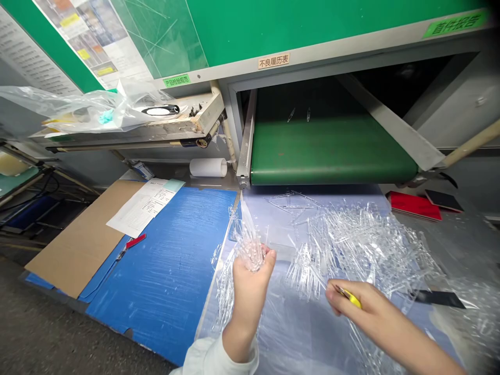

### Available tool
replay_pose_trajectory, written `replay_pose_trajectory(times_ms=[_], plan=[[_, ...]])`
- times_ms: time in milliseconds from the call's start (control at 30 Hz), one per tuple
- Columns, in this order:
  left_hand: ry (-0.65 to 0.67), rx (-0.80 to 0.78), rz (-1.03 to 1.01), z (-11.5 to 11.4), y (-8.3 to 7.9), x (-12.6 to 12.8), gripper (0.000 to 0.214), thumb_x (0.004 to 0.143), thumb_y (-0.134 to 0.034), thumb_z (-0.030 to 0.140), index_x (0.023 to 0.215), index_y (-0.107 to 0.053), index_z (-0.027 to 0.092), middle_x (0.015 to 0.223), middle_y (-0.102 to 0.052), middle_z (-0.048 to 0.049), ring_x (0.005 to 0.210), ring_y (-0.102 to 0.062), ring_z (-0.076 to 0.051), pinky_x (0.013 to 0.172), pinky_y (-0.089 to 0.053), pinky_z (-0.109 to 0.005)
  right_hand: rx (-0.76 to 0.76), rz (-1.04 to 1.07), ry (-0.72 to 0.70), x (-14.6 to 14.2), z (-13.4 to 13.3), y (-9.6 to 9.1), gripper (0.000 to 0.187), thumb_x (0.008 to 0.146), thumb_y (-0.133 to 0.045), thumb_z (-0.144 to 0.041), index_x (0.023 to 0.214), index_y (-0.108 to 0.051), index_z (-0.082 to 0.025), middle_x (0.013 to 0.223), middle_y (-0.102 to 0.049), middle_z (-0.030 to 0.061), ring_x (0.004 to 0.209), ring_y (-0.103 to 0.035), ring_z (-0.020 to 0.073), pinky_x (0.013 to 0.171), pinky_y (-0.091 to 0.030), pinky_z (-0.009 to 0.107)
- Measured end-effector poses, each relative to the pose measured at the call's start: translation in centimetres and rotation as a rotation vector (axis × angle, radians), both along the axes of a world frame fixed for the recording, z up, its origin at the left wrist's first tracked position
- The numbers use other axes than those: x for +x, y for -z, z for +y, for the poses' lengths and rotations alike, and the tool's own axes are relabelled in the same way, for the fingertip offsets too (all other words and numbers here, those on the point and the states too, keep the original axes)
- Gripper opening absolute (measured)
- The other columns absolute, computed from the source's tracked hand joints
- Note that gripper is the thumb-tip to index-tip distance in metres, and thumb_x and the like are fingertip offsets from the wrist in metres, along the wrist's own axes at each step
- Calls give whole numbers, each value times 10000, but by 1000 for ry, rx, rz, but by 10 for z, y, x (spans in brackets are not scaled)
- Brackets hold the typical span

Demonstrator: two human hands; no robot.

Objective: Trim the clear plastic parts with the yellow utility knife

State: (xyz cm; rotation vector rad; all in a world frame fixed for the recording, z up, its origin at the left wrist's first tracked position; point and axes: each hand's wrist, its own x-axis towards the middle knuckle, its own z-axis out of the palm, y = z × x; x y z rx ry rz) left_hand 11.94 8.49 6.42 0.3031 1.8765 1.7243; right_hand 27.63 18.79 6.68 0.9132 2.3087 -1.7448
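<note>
My left hand (250,286) is closed round a bundle of thin clear plastic pieces (250,247), which fan upward out of the fist. To its right, my right hand (361,302) grips a small yellow-handled tool (352,298). The tool's working end is mostly hidden by the fingers, so its exact kind is unclear. Just beyond that hand lies a large loose pile of clear plastic pieces (363,242). A smaller cluster of clear pieces (307,271) sits between the two hands. More clear strips (225,291) lie along the left of my left wrist.
A green conveyor belt (332,151) ends above the far table edge, with two small clear pieces on it. On the left are a blue board (167,271), brown cardboard (86,234), a paper sheet (142,208) and a red-handled tool (135,241). Red pads (414,205) lie at right.
</note>
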Motion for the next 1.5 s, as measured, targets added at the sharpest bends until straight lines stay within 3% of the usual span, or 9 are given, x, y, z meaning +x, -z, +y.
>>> replay_pose_trajectory(times_ms=[67,167,233,300,533,733,867,1000,1500], plan=[[141,-49,101,-5,-4,-6,134,720,-697,292,722,-664,162,676,-619,-6,662,-545,-156,657,-396,-260,149,-21,-182,5,18,-11,356,769,-525,-313,509,-302,-212,511,-313,-40,520,-342,132,507,-251,259],[585,-78,34,-11,-12,-8,108,709,-707,268,713,-689,161,693,-640,-20,682,-570,-181,652,-401,-267,219,-15,-406,8,38,-31,345,740,-535,-241,499,-290,-211,525,-340,-27,554,-381,150,521,-288,262],[802,-70,-92,-14,-15,-5,127,695,-722,285,707,-688,163,672,-625,-14,668,-575,-181,640,-399,-267,204,2,-414,3,47,-40,373,802,-494,-294,502,-286,-213,516,-308,-39,510,-323,130,505,-271,262],[880,-21,-247,-15,-14,1,172,679,-735,328,711,-678,168,670,-619,-15,688,-597,-189,653,-410,-272,178,41,-289,-5,52,-42,414,853,-446,-395,506,-305,-217,505,-285,-50,486,-272,118,488,-235,264],[664,99,-455,-13,-4,23,244,667,-716,371,683,-643,139,547,-605,-15,444,-404,-80,471,-291,-216,81,127,-143,-26,49,-26,489,849,-437,-556,511,-329,-220,511,-310,-51,495,-296,116,497,-250,260],[471,98,-382,-14,-7,25,229,715,-689,355,750,-632,136,507,-562,11,460,-403,-79,483,-291,-211,244,152,13,-7,18,-18,298,930,-323,-500,875,-479,-251,696,-501,-19,637,-505,164,597,-387,278],[453,98,-310,-14,-11,23,239,745,-678,363,817,-623,141,510,-542,29,474,-411,-81,505,-313,-213,326,119,-94,2,-9,-14,340,974,-281,-405,748,-476,-242,687,-555,-13,610,-549,152,579,-393,273],[458,89,-231,-15,-12,25,206,761,-667,339,775,-589,149,506,-515,43,480,-432,-86,529,-340,-220,426,141,-3,1,-22,-15,311,967,-334,-385,767,-525,-245,705,-596,-17,620,-575,156,588,-396,282],[493,79,-204,-16,-15,23,171,773,-645,302,732,-576,151,521,-514,36,514,-472,-100,578,-387,-228,497,193,23,-1,-23,-14,321,972,-339,-377,770,-551,-244,681,-608,-31,580,-586,135,541,-424,259]])
